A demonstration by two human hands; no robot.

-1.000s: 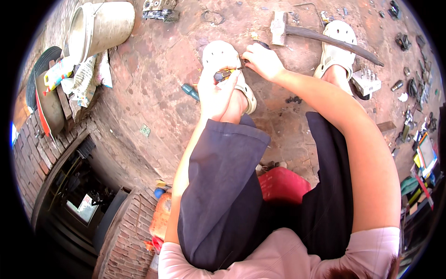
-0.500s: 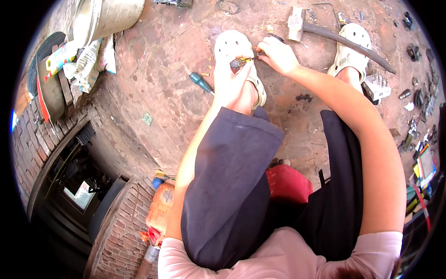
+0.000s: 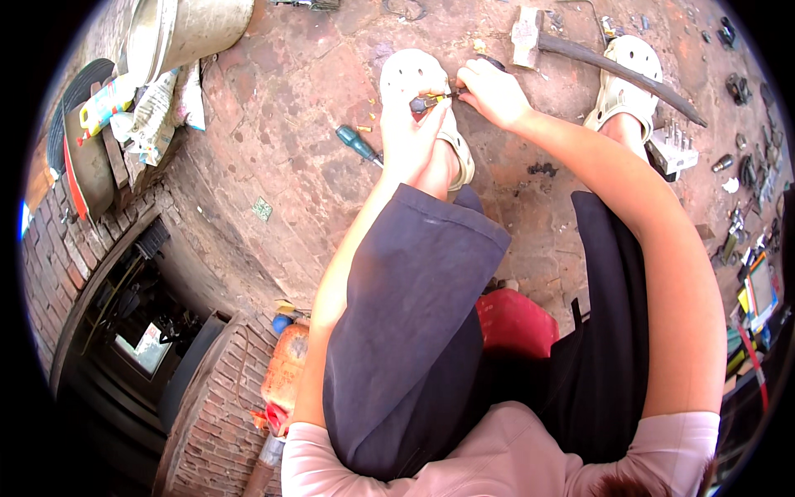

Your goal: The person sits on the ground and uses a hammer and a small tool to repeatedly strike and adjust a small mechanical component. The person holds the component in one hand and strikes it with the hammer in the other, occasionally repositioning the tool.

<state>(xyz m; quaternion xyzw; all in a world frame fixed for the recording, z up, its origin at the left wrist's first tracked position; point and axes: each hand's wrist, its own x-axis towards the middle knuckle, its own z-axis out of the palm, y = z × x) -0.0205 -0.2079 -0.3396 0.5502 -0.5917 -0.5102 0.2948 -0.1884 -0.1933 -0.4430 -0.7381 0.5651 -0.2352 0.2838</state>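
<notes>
My left hand (image 3: 406, 137), above the left clog (image 3: 411, 68), is closed round a small dark-and-yellow part (image 3: 423, 103); its exact kind is too small to tell. My right hand (image 3: 494, 96) is pinched at the thin dark end that sticks out of this part toward the right. Whether its fingers hold anything more is hidden. Left of my left hand, a screwdriver (image 3: 356, 142) with a teal handle lies on the ground. Just beyond my right fingers is a small black curved piece (image 3: 492, 61).
A hammer (image 3: 617, 64) lies across the right clog (image 3: 633, 62). Beside that foot is a pale block (image 3: 672, 151) with upright pins. Loose metal parts (image 3: 745, 170) litter the right side. A bucket (image 3: 186, 37) stands far left, and an orange container (image 3: 286, 364) at lower left.
Both hands stay close together at the dark-and-yellow part, whose yellow section shows a little more. The whole view has shifted slightly, with the ground things a bit higher in the picture.
</notes>
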